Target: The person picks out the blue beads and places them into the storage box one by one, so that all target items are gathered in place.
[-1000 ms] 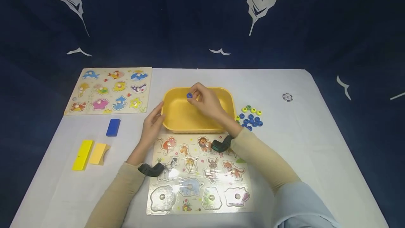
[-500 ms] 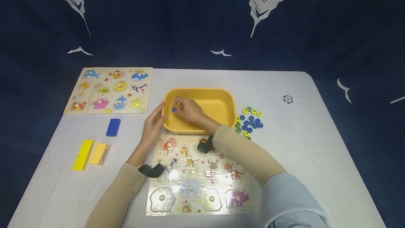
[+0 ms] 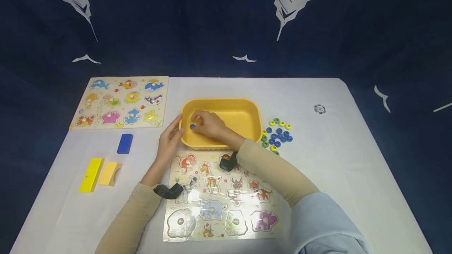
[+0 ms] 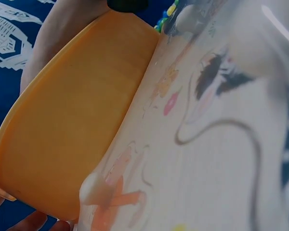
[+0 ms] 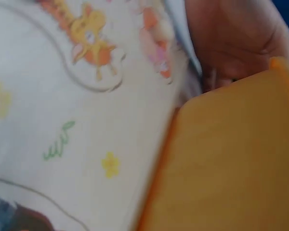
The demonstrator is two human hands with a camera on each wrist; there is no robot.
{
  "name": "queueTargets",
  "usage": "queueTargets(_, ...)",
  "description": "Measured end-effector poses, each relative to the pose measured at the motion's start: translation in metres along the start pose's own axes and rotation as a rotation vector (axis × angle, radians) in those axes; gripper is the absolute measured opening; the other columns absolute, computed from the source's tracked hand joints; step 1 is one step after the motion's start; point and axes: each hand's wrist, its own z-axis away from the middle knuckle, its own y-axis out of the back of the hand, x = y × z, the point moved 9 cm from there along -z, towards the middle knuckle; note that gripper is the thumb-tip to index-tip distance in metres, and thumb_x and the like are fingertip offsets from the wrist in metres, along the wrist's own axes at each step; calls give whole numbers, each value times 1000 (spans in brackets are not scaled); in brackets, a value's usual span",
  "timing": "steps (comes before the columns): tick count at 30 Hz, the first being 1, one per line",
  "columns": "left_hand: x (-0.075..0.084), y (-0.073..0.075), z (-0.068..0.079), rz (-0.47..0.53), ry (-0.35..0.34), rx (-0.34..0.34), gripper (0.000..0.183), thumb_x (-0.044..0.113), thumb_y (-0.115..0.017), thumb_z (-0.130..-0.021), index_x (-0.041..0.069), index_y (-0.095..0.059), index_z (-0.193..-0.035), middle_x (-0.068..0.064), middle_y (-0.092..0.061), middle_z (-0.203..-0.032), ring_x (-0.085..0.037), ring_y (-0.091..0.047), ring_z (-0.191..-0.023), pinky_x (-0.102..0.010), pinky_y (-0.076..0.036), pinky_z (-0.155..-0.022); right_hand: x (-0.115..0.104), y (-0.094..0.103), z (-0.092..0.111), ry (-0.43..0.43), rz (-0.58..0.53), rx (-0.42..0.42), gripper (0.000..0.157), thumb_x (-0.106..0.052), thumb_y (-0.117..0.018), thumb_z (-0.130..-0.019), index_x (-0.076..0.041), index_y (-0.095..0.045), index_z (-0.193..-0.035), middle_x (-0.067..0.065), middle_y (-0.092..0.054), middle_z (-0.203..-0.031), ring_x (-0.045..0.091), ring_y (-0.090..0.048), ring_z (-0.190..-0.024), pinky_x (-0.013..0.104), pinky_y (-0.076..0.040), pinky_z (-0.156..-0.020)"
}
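Note:
A yellow tray (image 3: pixel 243 122) stands at the middle of the table. My left hand (image 3: pixel 169 140) rests against its left end, with fairly straight fingers touching the wall; in the left wrist view its fingertips (image 4: pixel 31 222) show beneath the tray's end. Inside the tray, near its left side, my right hand (image 3: pixel 210 124) pinches a small blue bead (image 3: pixel 192 126) low over the bottom. In the right wrist view the tray wall (image 5: pixel 236 154) hides the right fingers. Several blue beads (image 3: pixel 279 136) and yellow and green beads (image 3: pixel 273 148) lie right of the tray.
An animal peg puzzle board (image 3: pixel 212 191) lies in front of the tray, under the forearms. A sea-animal puzzle board (image 3: pixel 121 103) is at the back left. Blue block (image 3: pixel 125 144), yellow block (image 3: pixel 91 175) and arched block (image 3: pixel 110 173) sit left. A poker chip (image 3: pixel 319 109) lies right.
Over the tray, my right hand has moved left and down with the blue bead, from above the middle to near the left side. My left hand has stayed at the tray's left end.

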Motion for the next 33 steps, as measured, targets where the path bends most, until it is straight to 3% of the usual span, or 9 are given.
queueTargets(3, -1, -1, -1, 6, 18, 7, 47, 13, -46, -92, 15, -35, -137, -20, -41, -131, -37, -46, -116, -45, -39, -98, -2, 20, 13, 43, -112, 79, 30, -24, -67, -77, -20, -57, -106, -5, -61, -78, 12, -53, -62, 22, -45, -51)
queueTargets(6, -3, -1, 0, 8, 38, 17, 46, 13, -47, -92, 16, -36, -136, -17, -41, -133, -35, -45, -117, -44, -38, -99, -3, 48, 37, 142, -205, 191, 31, -25, -67, -79, -17, -58, -107, -4, -60, -78, 14, -49, -56, 23, -42, -46)
queueTargets(12, -3, 0, 1, -18, 54, 34, 46, 15, -47, -91, 18, -36, -136, -15, -40, -135, -32, -44, -119, -42, -37, -101, 10, 111, 110, 281, -305, 384, 32, -11, -66, -79, 0, -58, -107, 10, -60, -76, 19, -44, -52, 18, -37, -43)
queueTargets(14, -3, 0, 1, -18, 52, 34, 46, 15, -47, -91, 17, -36, -136, -16, -40, -135, -33, -44, -119, -42, -37, -101, 27, 127, 135, 262, -325, 438, 32, -2, -65, -77, 5, -56, -107, 16, -58, -76, 20, -44, -53, 18, -38, -43)
queueTargets(18, -5, 0, 0, -10, 53, 33, 47, 12, -47, -91, 17, -36, -136, -16, -39, -135, -34, -43, -119, -42, -37, -101, 85, 146, 174, 164, -323, 583, 31, -1, -65, -77, 4, -57, -106, 16, -56, -74, 16, -42, -51, 16, -35, -40)
queueTargets(22, -18, 3, -4, 6, 71, 37, 46, 14, -47, -91, 23, -37, -135, -13, -40, -134, -30, -44, -118, -41, -37, -101, 147, 150, 198, 26, -311, 692, 31, -7, -67, -77, 0, -59, -106, 6, -56, -76, 12, -41, -53, 16, -35, -41)
queueTargets(25, -28, 4, -7, 12, 76, 38, 45, 17, -48, -91, 28, -38, -134, -10, -40, -134, -28, -44, -118, -40, -37, -102, 181, 148, 207, -52, -258, 744, 31, -13, -69, -76, -5, -61, -105, 0, -56, -78, 8, -42, -55, 15, -35, -43)
queueTargets(29, -31, 3, -8, 10, 51, 39, 45, 18, -47, -91, 28, -38, -134, -7, -38, -137, -28, -43, -120, -40, -35, -103, 198, 146, 212, -81, -155, 756, 30, -15, -72, -73, -11, -63, -101, 1, -57, -81, 7, -41, -57, 14, -35, -45)
queueTargets(33, -28, 2, -8, -4, 22, 42, 45, 18, -48, -91, 27, -39, -134, -7, -38, -138, -28, -43, -119, -40, -36, -102, 200, 142, 212, -69, -47, 732, 31, -12, -75, -68, -12, -65, -98, 1, -57, -84, 4, -39, -57, 16, -34, -45)
